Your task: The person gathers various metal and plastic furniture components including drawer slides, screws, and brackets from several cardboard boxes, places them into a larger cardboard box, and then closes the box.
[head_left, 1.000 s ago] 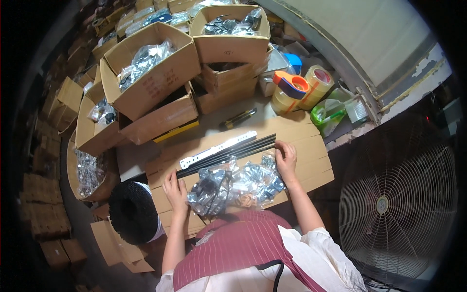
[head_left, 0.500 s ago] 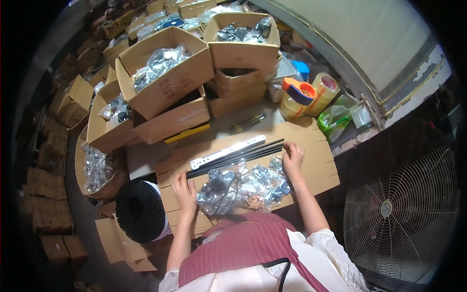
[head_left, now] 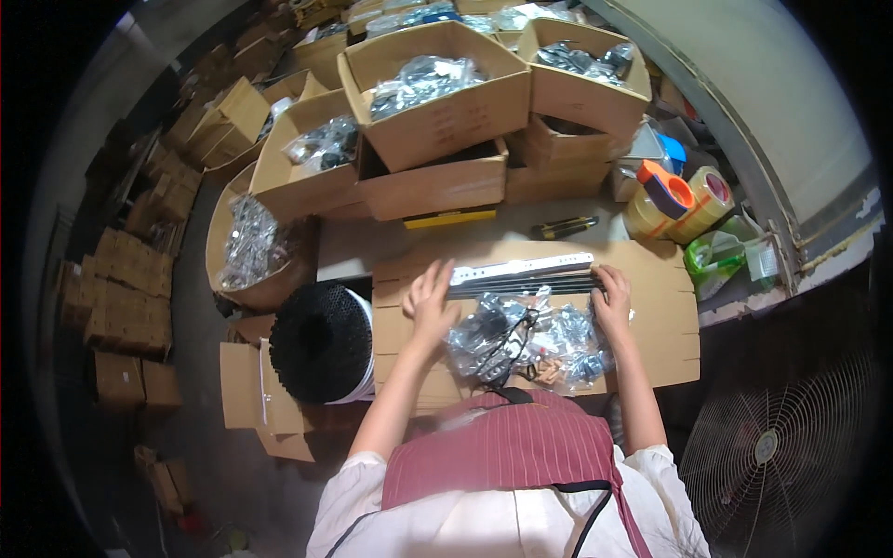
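A bundle of thin black rods (head_left: pixel 530 285) lies crosswise on a flat cardboard sheet (head_left: pixel 656 325), with a white slotted metal rail (head_left: pixel 521 267) along its far side. My left hand (head_left: pixel 430 302) is open at the left ends of rail and rods, its fingers stretched out and touching them. At the right ends of the rods, my right hand (head_left: pixel 611 299) is closed, fingers curled around the tips. Clear plastic bags of small hardware (head_left: pixel 493 335) lie on the near side of the rods, between my forearms. Small tan pegs (head_left: pixel 549 370) show through the plastic.
Open cartons of bagged parts (head_left: pixel 446 121) stand stacked behind the sheet. A cutter knife (head_left: pixel 565 227) lies before them. At right are tape rolls (head_left: pixel 712 191), an orange tape dispenser (head_left: pixel 665 191) and a large fan (head_left: pixel 766 446). A bin of black tubes (head_left: pixel 321 344) stands left.
The view has swung left, so everything sits further right. The rods and rail now lie nearly level across the view instead of slanting. My left hand has moved up to the rail's end.
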`<action>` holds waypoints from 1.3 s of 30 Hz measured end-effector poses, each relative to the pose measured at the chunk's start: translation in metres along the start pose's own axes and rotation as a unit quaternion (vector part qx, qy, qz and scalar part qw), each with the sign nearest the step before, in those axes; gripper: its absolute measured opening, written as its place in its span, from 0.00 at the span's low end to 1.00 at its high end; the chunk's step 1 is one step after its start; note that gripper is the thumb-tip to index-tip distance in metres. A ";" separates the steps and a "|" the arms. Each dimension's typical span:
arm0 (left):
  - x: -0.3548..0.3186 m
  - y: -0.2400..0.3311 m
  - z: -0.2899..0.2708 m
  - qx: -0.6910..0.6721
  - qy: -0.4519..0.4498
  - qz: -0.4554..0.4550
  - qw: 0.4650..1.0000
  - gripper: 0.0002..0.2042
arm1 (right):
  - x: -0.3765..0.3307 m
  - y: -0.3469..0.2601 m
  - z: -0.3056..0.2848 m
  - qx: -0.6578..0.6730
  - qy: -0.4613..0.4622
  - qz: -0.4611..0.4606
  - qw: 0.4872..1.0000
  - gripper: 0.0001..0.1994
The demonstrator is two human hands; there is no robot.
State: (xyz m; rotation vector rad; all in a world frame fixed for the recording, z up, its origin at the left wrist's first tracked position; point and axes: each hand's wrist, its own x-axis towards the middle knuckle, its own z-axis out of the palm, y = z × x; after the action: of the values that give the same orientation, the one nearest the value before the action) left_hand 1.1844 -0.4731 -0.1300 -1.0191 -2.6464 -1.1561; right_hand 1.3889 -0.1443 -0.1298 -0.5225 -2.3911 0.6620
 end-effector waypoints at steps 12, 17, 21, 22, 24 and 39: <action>0.007 -0.003 0.021 0.081 0.018 0.048 0.995 0.20 | 0.025 -0.026 0.013 0.048 -0.042 0.057 0.996 0.35; 0.006 -0.007 0.022 0.068 -0.003 0.033 0.997 0.20 | 0.013 -0.025 0.014 -0.044 -0.096 0.028 0.994 0.26; -0.010 -0.007 0.019 0.062 -0.005 0.020 0.998 0.20 | -0.007 -0.054 -0.001 -0.060 -0.077 0.022 0.995 0.21; -0.012 -0.005 0.018 0.067 0.007 0.031 0.997 0.19 | -0.010 -0.053 -0.002 -0.064 -0.062 0.012 0.996 0.21; -0.015 -0.002 0.016 0.065 0.030 0.043 0.996 0.18 | -0.012 -0.057 -0.004 -0.067 -0.055 0.011 0.996 0.20; -0.034 0.004 -0.014 -0.044 -0.022 -0.031 0.998 0.18 | -0.024 -0.049 0.006 -0.003 -0.014 0.039 0.999 0.11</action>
State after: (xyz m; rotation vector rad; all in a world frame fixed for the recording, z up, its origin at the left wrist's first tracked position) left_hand 1.2103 -0.4993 -0.1284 -0.9949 -2.7000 -1.2891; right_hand 1.3929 -0.1973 -0.1163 -0.6150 -2.4106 0.6997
